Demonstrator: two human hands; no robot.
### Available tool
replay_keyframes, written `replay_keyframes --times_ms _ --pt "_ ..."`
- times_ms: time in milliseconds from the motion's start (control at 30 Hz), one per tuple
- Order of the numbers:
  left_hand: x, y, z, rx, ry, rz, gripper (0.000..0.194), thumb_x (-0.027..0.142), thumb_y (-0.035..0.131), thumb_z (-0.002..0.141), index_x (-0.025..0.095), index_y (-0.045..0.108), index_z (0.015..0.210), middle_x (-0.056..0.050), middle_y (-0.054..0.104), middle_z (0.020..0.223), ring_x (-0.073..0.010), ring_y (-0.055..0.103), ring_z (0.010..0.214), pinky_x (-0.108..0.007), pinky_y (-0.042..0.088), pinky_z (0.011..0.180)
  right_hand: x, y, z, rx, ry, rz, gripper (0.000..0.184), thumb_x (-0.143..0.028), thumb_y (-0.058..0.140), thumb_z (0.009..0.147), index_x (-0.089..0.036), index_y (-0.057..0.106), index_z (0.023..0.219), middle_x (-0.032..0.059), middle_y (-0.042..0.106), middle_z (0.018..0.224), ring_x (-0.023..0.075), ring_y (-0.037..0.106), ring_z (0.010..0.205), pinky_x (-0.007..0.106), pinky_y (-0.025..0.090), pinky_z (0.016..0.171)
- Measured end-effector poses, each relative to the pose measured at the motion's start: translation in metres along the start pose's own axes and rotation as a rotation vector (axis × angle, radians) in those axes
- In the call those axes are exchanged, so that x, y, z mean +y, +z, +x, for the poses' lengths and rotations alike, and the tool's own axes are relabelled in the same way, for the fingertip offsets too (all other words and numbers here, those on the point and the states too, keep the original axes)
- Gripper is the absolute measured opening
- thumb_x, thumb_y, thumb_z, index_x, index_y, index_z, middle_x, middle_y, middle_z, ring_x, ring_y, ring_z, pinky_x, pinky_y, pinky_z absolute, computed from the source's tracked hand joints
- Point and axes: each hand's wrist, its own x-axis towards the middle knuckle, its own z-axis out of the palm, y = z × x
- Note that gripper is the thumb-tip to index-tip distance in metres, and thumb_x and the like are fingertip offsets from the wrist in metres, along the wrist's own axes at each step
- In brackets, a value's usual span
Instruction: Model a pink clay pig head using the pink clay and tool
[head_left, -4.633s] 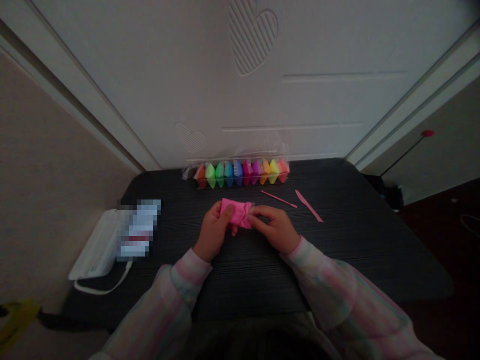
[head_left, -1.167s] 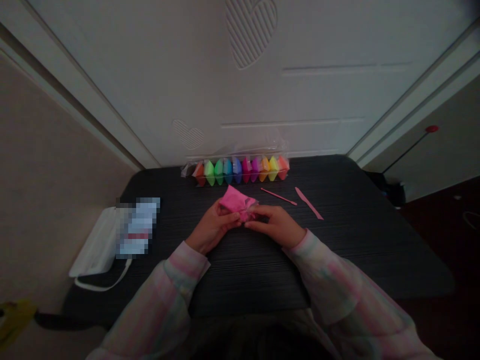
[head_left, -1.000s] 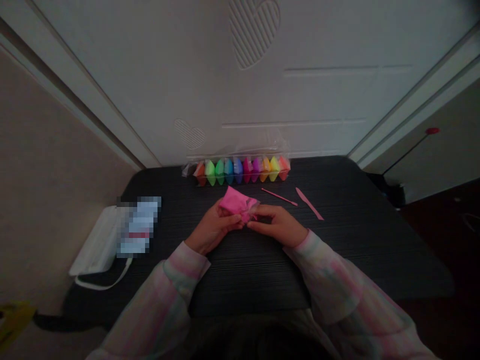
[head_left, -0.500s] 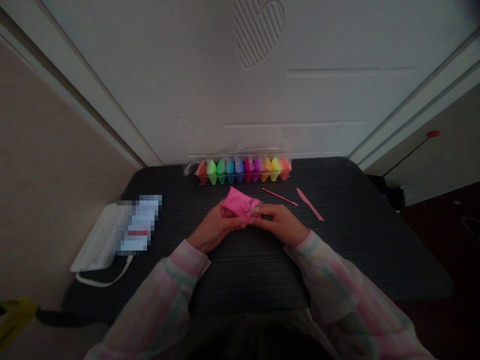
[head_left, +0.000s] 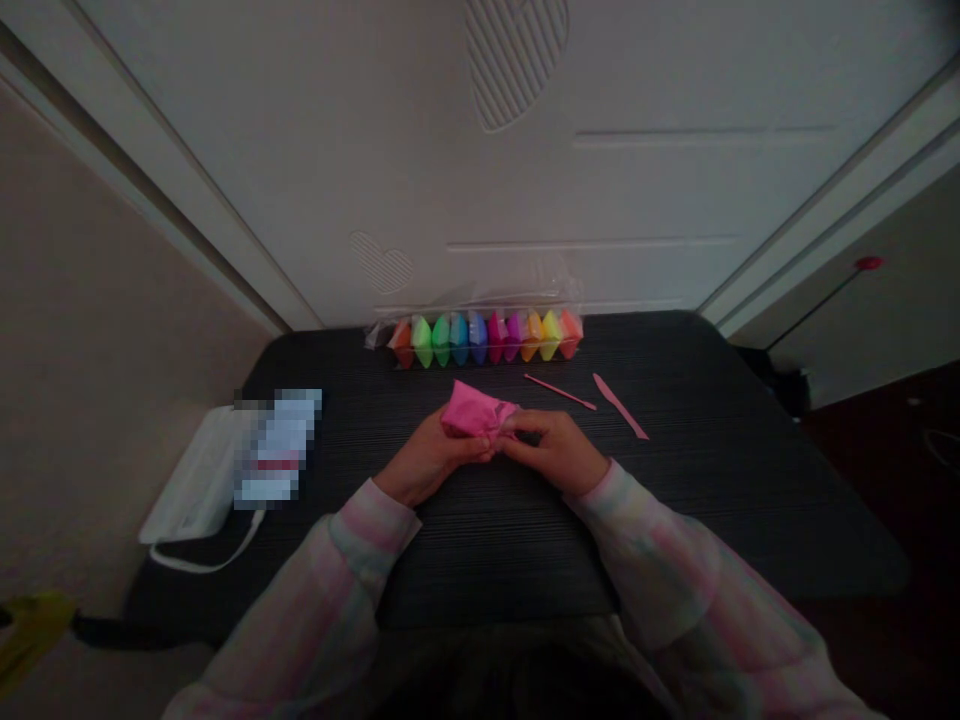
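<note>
From the head view, I take the row of coloured packets (head_left: 478,342) as my marker, lying in clear wrap at the far edge of the dark table (head_left: 720,460). The pink packet (head_left: 471,410) is on the near side of that row, roughly in front of its middle, held between two bare hands. The left hand (head_left: 421,460) grips its left side, thumb along the near edge, the fingers mostly hidden from me. The right hand (head_left: 559,450) pinches the crumpled, see-through end between thumb and forefinger. Just nearer than the row's right end lies a thin pink stick (head_left: 561,392); beyond that end, to the right, a pink knife-shaped tool (head_left: 621,407). Well left of the row and nearer the person sit a white slab (head_left: 191,475), a pixelated rectangle (head_left: 279,450) and a white cable (head_left: 214,566).
</note>
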Motion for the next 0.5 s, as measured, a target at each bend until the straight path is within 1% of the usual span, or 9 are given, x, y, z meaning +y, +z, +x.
replay_keyframes --times_ms 100,200,267,367,433,500 --pt "0.0005 0.0006 -0.0005 -0.027 0.012 0.016 0.031 0.009 0.069 0.058 0.012 0.061 0.088 -0.003 0.066 0.075 -0.0111 0.059 0.069 -0.021 0.045 0.061 -0.0022 0.0014 0.0003 0.031 -0.008 -0.030 0.009 -0.017 0.055 0.074 -0.016 0.061 0.068 -0.0010 0.061 0.064 0.0100 0.054 0.060 0.020 0.039 0.060" --pt "0.0028 0.0015 -0.0016 -0.024 0.049 0.061 0.029 0.009 0.070 0.057 0.012 0.060 0.084 -0.001 0.064 0.068 -0.0098 0.057 0.061 -0.020 0.044 0.055 -0.0040 0.0019 0.0007 0.048 -0.027 -0.044 0.013 -0.016 0.054 0.075 -0.015 0.058 0.063 -0.0023 0.056 0.059 0.0085 0.050 0.056 0.019 0.036 0.057" --pt "0.0044 0.0012 -0.0020 -0.008 0.071 0.081 0.026 0.016 0.069 0.060 0.012 0.057 0.083 -0.002 0.063 0.069 -0.0106 0.057 0.059 -0.019 0.043 0.048 -0.0044 0.0022 0.0006 0.046 -0.019 -0.028 0.013 -0.017 0.053 0.075 -0.015 0.059 0.064 -0.0024 0.056 0.059 0.0083 0.049 0.056 0.019 0.036 0.057" --pt "0.0056 -0.0006 -0.0013 0.041 0.099 0.082 0.023 0.030 0.061 0.069 0.013 0.053 0.082 -0.003 0.061 0.067 -0.0108 0.056 0.053 -0.017 0.039 0.039 -0.0044 0.0027 -0.0003 0.041 0.019 0.000 0.013 -0.020 0.052 0.076 -0.015 0.060 0.068 -0.0024 0.056 0.060 0.0091 0.049 0.057 0.020 0.036 0.057" --pt "0.0056 -0.0019 -0.0003 0.071 0.114 0.098 0.022 0.033 0.058 0.072 0.013 0.052 0.079 -0.001 0.059 0.062 -0.0083 0.053 0.048 -0.016 0.037 0.037 -0.0045 0.0028 -0.0010 0.043 0.038 0.000 0.014 -0.022 0.051 0.076 -0.016 0.059 0.068 -0.0024 0.056 0.059 0.0098 0.050 0.058 0.020 0.036 0.057" --pt "0.0055 -0.0031 0.0006 0.074 0.123 0.127 0.020 0.032 0.058 0.072 0.013 0.052 0.076 0.001 0.057 0.059 -0.0062 0.050 0.044 -0.016 0.037 0.038 -0.0046 0.0025 -0.0014 0.046 0.045 -0.012 0.015 -0.024 0.050 0.077 -0.016 0.059 0.068 -0.0018 0.056 0.060 0.0104 0.051 0.060 0.021 0.037 0.057"
